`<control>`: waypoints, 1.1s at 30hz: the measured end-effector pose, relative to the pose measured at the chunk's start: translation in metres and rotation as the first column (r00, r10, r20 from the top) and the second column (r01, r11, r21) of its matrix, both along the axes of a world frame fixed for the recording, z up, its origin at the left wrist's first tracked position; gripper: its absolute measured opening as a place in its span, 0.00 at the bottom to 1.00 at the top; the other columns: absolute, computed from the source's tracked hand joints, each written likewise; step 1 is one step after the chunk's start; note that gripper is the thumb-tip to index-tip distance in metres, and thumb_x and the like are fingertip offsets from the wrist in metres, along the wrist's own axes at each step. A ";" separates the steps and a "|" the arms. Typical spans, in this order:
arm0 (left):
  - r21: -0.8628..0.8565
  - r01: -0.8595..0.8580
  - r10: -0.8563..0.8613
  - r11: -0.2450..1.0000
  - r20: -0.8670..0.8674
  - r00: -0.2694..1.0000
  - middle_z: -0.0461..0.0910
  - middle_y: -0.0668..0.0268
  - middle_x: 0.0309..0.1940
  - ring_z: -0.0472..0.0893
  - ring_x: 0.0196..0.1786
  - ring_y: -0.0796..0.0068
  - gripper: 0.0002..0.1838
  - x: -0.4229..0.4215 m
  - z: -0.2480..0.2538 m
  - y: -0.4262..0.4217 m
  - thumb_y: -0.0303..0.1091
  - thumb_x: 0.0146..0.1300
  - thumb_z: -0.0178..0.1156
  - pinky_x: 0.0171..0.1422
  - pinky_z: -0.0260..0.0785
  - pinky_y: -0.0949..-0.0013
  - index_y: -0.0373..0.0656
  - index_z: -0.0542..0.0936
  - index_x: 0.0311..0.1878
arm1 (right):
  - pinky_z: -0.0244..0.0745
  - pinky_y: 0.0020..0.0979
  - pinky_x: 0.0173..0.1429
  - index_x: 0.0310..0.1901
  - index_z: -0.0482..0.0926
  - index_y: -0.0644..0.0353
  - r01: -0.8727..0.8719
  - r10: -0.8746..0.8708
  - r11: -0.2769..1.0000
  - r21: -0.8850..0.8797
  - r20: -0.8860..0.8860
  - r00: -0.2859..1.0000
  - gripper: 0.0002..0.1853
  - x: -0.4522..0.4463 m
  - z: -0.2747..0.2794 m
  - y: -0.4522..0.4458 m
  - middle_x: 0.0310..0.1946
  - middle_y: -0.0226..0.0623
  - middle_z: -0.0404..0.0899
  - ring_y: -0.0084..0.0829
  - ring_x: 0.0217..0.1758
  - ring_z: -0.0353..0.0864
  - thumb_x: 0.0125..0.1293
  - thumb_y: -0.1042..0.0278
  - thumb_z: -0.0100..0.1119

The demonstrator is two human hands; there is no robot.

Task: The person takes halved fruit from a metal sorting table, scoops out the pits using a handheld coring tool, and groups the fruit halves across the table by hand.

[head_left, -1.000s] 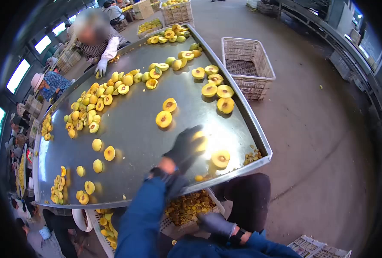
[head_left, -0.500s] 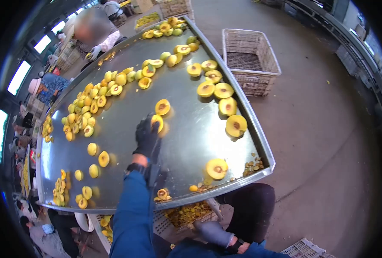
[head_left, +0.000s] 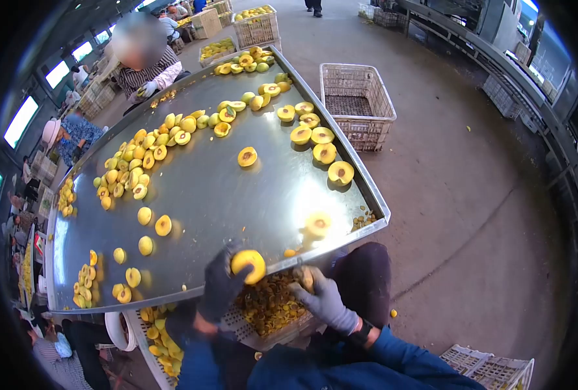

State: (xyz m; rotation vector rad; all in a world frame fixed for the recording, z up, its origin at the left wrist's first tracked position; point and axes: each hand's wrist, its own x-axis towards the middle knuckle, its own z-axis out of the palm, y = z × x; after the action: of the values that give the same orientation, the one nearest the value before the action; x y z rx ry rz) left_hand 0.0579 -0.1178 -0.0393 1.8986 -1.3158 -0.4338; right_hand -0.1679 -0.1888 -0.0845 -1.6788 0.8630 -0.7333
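My left hand [head_left: 222, 276], in a black glove, is closed on a yellow peach half [head_left: 248, 266] just above the near edge of the metal table [head_left: 204, 195]. To its right is my right hand [head_left: 328, 302] in a grey glove. Its fingers are wrapped round a short brownish handle [head_left: 307, 279]; the rest of that object is hard to make out. Below both hands, fruit scraps [head_left: 272, 309] fill a container under the table edge. A single peach half [head_left: 247, 156] lies in the middle of the table, and another [head_left: 317, 223] sits near the right front.
Peach halves [head_left: 139, 159] are heaped across the table's left, with a row [head_left: 324, 153] along its raised right rim. A plastic crate [head_left: 357, 123] stands on the floor beyond. Another person [head_left: 147, 75] works at the far side. Peach pieces [head_left: 165, 341] lie in a white basket at lower left.
My left hand has drawn back from mid-table to the near edge, bringing a peach half. My right hand has risen from my lap to beside it. The view has shifted slightly.
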 end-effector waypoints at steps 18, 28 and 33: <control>-0.322 -0.601 -0.021 0.732 -0.892 0.452 0.77 0.59 0.47 0.77 0.49 0.68 0.35 -0.086 0.008 0.112 0.59 0.76 0.36 0.57 0.71 0.66 0.34 0.66 0.66 | 0.71 0.42 0.26 0.39 0.71 0.56 -0.433 0.326 0.806 -0.404 -0.309 0.894 0.11 0.032 0.054 0.100 0.19 0.43 0.76 0.46 0.23 0.80 0.67 0.59 0.59; -0.218 -0.658 -0.037 0.721 -0.960 0.278 0.80 0.61 0.41 0.79 0.43 0.70 0.32 -0.086 0.006 0.109 0.60 0.76 0.34 0.53 0.73 0.67 0.38 0.76 0.50 | 0.72 0.36 0.27 0.41 0.74 0.55 -0.470 0.361 0.803 -0.367 -0.327 0.873 0.08 0.031 0.045 0.105 0.24 0.37 0.75 0.35 0.23 0.79 0.70 0.60 0.55; -0.239 -0.628 0.008 0.741 -0.931 0.364 0.80 0.63 0.37 0.80 0.40 0.70 0.30 -0.089 0.013 0.099 0.59 0.76 0.37 0.50 0.74 0.67 0.40 0.77 0.44 | 0.71 0.33 0.25 0.36 0.75 0.56 -0.509 0.282 0.690 -0.514 -0.457 0.843 0.15 0.028 0.047 0.094 0.22 0.38 0.74 0.34 0.21 0.77 0.75 0.54 0.49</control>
State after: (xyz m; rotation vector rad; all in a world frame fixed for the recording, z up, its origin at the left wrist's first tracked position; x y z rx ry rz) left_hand -0.0306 -0.0192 -0.0266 1.0175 -0.1973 -0.6183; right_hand -0.1396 -0.0950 -0.0380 -2.5574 0.4458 -0.4270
